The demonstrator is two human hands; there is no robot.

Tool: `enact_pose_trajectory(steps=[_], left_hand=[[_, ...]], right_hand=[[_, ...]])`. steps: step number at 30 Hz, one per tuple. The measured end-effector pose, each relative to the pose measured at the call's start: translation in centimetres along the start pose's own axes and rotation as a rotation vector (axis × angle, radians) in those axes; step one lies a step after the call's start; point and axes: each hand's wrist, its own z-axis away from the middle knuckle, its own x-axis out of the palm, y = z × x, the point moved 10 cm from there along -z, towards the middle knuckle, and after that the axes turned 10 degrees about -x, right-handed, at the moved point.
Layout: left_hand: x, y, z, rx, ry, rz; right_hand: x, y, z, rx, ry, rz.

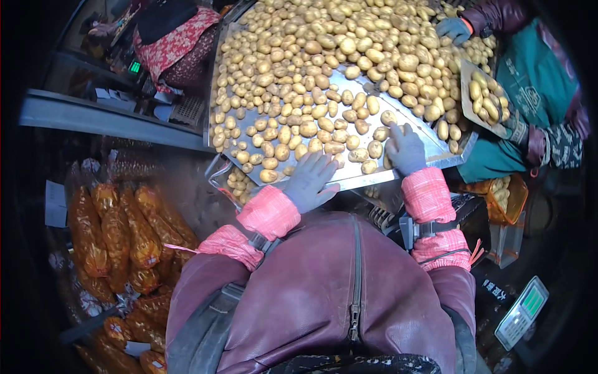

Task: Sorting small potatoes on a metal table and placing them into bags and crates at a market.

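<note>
Many potatoes (308, 128) lie spread over a metal sorting table (350, 182) before me. My left hand (310, 180), in a grey glove, is at the table's near edge with its fingers spread, the fingertips beside the nearest potatoes. Farther right, my right hand (405, 147), also gloved, rests over the near edge with fingers apart, its fingertips close to a potato (388, 117) and touching or nearly touching others. Neither hand is closed around a potato. Beyond my hands the potatoes are piled more thickly; a strip of bare metal shows to the right.
At right, a co-worker's gloved hand (454, 31) reaches over the pile; the other holds a scoop (467, 96) of potatoes. An orange basket (518, 198) and a digital scale (522, 313) are at right. Filled orange bags (112, 229) lie at left. Another person (175, 46) is at upper left.
</note>
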Motion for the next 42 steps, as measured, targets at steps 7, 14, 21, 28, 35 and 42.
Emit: enact_pose_trajectory(steps=[7, 14, 21, 28, 35, 42], left_hand=[[-1.4, -6.1, 0.1, -0.122, 0.073, -0.122], [-2.2, -10.0, -6.6, -0.144, 0.169, -0.457], [-7.1, -22.7, -9.8, -0.563, 0.114, -0.213], [-4.4, -19.4, -11.4, -0.301, 0.284, -0.399], [-5.1, -17.3, -4.6, -0.276, 0.452, -0.330], [-3.7, -19.6, -3.0, -0.536, 0.219, -0.061]], right_hand=[[-0.3, -1.7, 0.8, 0.000, 0.128, -0.333], [-1.6, -2.0, 1.4, 0.025, 0.230, -0.118], [-1.5, -1.2, 1.8, 0.050, 0.290, -0.126], [-1.4, -1.2, 1.5, 0.075, 0.256, -0.128], [1.1, 1.7, 1.3, 0.107, 0.204, -0.319], [2.2, -0.6, -5.7, -0.073, 0.199, -0.021]])
